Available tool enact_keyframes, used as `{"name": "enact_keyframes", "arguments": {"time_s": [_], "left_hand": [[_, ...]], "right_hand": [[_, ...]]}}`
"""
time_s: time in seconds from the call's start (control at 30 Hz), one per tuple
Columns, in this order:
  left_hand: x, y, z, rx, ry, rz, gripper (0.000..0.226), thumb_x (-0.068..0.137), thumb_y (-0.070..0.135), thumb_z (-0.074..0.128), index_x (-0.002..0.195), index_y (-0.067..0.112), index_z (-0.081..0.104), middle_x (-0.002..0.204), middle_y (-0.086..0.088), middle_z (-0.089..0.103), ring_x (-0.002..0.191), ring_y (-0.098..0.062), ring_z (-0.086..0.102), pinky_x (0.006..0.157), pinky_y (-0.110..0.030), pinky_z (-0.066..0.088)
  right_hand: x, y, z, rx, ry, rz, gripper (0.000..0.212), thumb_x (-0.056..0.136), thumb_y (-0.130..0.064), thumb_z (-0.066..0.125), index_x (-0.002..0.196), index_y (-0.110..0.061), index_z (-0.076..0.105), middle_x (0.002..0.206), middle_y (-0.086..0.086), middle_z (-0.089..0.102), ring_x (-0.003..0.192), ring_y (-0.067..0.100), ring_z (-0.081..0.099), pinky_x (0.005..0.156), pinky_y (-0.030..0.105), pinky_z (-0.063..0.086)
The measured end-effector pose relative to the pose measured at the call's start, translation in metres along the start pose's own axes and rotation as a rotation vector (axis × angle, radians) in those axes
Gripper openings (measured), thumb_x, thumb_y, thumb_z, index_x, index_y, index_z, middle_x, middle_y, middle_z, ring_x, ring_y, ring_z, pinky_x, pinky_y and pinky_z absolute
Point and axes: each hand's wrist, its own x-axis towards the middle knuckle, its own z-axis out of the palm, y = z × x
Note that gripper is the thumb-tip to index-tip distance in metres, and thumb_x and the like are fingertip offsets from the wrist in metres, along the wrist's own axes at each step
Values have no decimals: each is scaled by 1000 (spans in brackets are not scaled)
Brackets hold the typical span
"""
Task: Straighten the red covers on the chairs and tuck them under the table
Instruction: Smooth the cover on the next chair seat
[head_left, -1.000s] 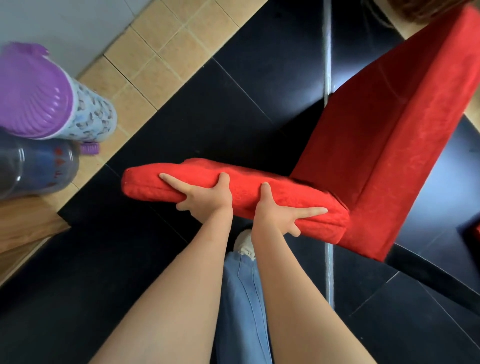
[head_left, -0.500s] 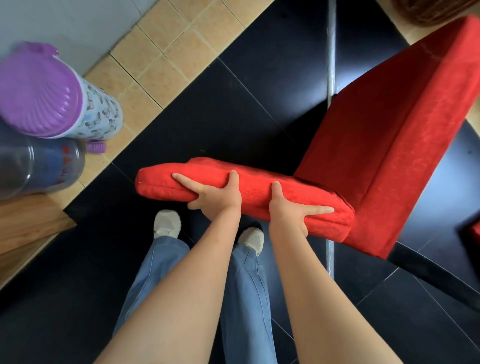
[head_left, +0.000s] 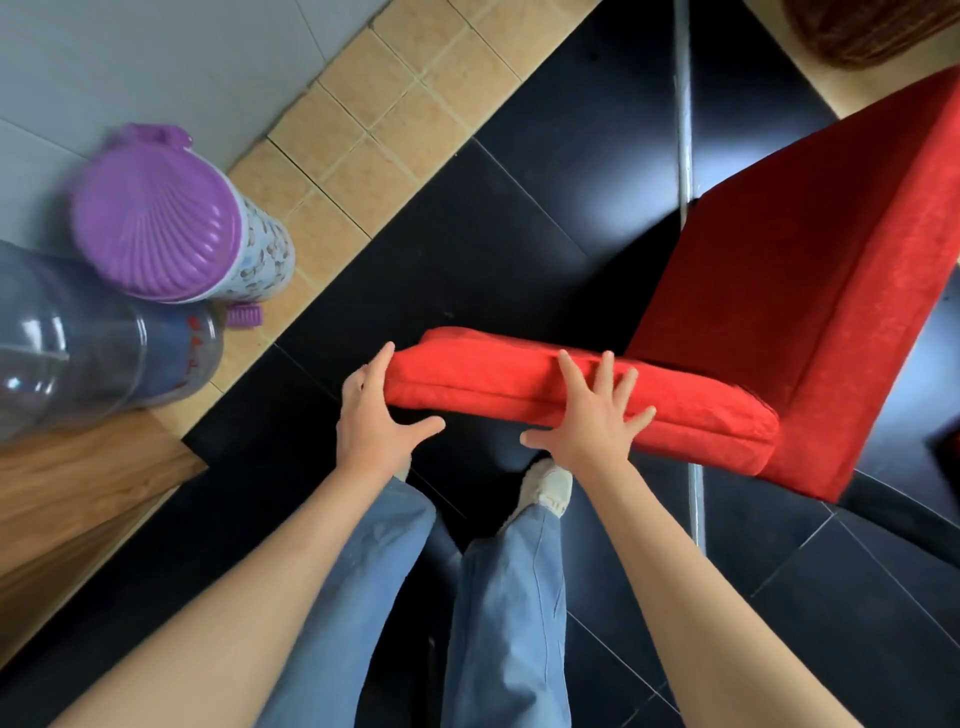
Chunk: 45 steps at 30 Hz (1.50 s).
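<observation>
Over on the left we see a clear water jug (head_left: 93, 343) lying beside a patterned container with a purple lid (head_left: 156, 228), both at the edge of the tan tiles, with a wooden surface (head_left: 78, 488) just below them. Moving in, our left hand (head_left: 371, 415) is open, fingers straight and loosely spread, fingertips touching the left end of the red chair cover (head_left: 519, 384) while the thumb sticks out under its edge. Next comes our right hand (head_left: 592, 421), fanned wide, palm pressed flat against the front side of that padded backrest top, gripping nothing. Below, blue trouser legs and a pale shoe (head_left: 545, 483) stand on the black floor. On the right the red-covered seat (head_left: 789, 312) of the chair slopes away from us.
</observation>
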Motion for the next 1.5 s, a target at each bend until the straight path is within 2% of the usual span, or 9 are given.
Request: {"name": "enact_keyframes", "arguments": {"time_s": [0.1,0.23,0.37,0.53,0.63,0.77,0.93,1.17,1.5], "left_hand": [[20,3,-10,136,-125,137,102,60,33,89,145,37,33,141,-3,40,124,-23,49,97,-32,40],[41,8,-12,306,-231,228,98,60,37,87,143,39,34,139,2,42,116,-27,55,86,-35,44],[47,0,-12,312,-222,289,93,63,35,87,142,37,37,138,3,45,115,-25,56,86,-33,42],[49,-6,-11,298,-192,317,92,62,37,87,140,36,38,139,5,48,115,-24,57,86,-35,46],[49,-7,-11,303,-185,322,90,64,36,87,139,34,38,137,5,50,113,-24,59,85,-36,49],[50,-6,-15,306,-197,356,84,66,37,85,138,29,42,136,3,54,115,-24,58,90,-38,48],[48,-2,-20,298,-218,438,80,66,37,86,136,25,49,134,1,56,116,-23,58,94,-34,44],[43,15,-24,275,-192,535,76,64,41,86,131,24,54,129,4,60,112,-20,61,93,-34,47],[45,30,-59,306,-169,571,71,62,38,88,124,21,57,116,1,66,104,-23,64,88,-34,49]], "right_hand": [[10,-18,8,-155,-10,-81,119,66,-45,84,152,-42,3,163,5,-3,147,38,-10,111,66,3],[24,-27,9,-253,3,-72,122,60,-46,87,152,-41,7,158,6,17,146,37,7,110,68,7],[32,-25,8,-280,22,-127,124,52,-50,88,151,-38,15,150,0,32,140,31,22,109,69,10],[31,-10,9,-307,69,-220,125,51,-51,88,152,-30,18,151,-4,33,141,26,22,111,64,13],[33,-5,12,-363,115,-265,113,56,-51,86,148,-24,27,145,-1,40,137,26,30,111,60,17],[34,-2,14,-402,187,-286,88,61,-55,82,131,-19,44,129,1,54,124,27,45,109,52,23],[33,5,9,-391,248,-328,79,57,-60,81,118,-18,54,115,1,62,112,26,53,100,44,29],[26,13,-11,-421,325,-379,69,57,-59,81,105,-13,61,101,3,67,99,27,58,85,38,30],[16,-7,-19,-379,337,-393,56,62,-54,77,101,-17,62,97,-2,66,97,22,57,84,37,29]]}}
